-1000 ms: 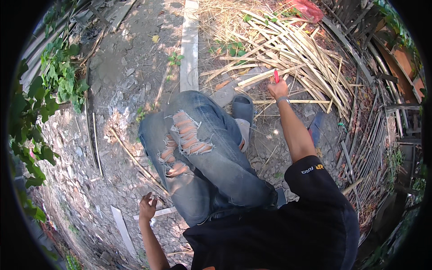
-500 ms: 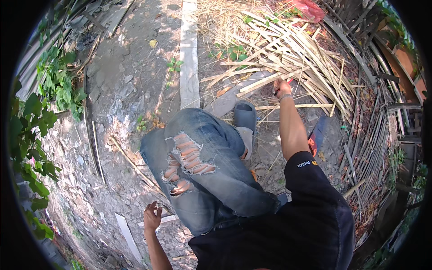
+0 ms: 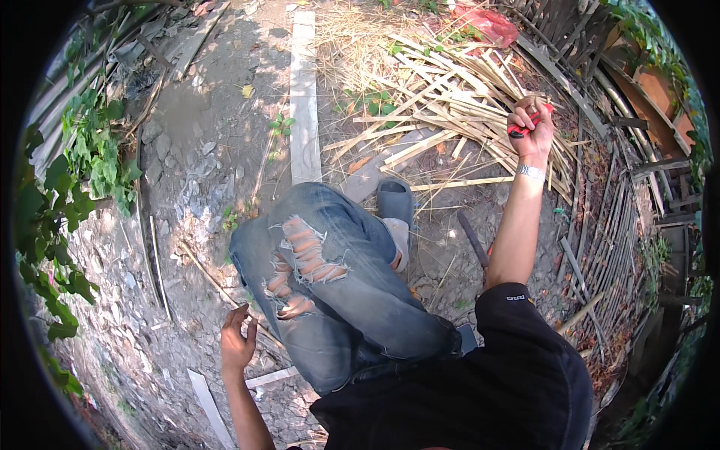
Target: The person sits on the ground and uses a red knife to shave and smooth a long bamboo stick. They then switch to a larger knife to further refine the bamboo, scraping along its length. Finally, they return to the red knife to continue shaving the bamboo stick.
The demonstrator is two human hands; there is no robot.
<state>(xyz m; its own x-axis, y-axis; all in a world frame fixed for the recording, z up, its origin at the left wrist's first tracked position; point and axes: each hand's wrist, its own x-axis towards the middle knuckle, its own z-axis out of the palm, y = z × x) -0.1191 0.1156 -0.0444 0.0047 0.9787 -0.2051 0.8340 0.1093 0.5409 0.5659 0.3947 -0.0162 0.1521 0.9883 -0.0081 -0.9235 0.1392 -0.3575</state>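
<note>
My right hand [image 3: 532, 127], a watch on its wrist, is raised over the right side of a pile of thin split wooden strips [image 3: 450, 90]. Its fingers are wrapped round a small red-and-black tool [image 3: 538, 120] whose exact kind I cannot make out. Low on the left, beside my bent knee, my left hand [image 3: 238, 341] hangs open and holds nothing, with a thin stick [image 3: 206, 270] close by. Next to my right forearm a dark narrow bar [image 3: 472, 236] lies on the ground, its lower end hidden by the arm.
A long pale board [image 3: 304, 97] runs away from my knees, and a flat grey plank [image 3: 375, 169] lies near my grey slipper [image 3: 395, 201]. Stacked thin poles [image 3: 600, 247] line the right side. Leafy vines [image 3: 56, 247] hang at the left. A red plastic bag [image 3: 487, 28] lies behind the strips.
My right hand has moved right and slightly farther away, turning so the red-and-black tool shows. The saw seen beside the forearm is now hidden, and the dark bar shows. My left hand stays low.
</note>
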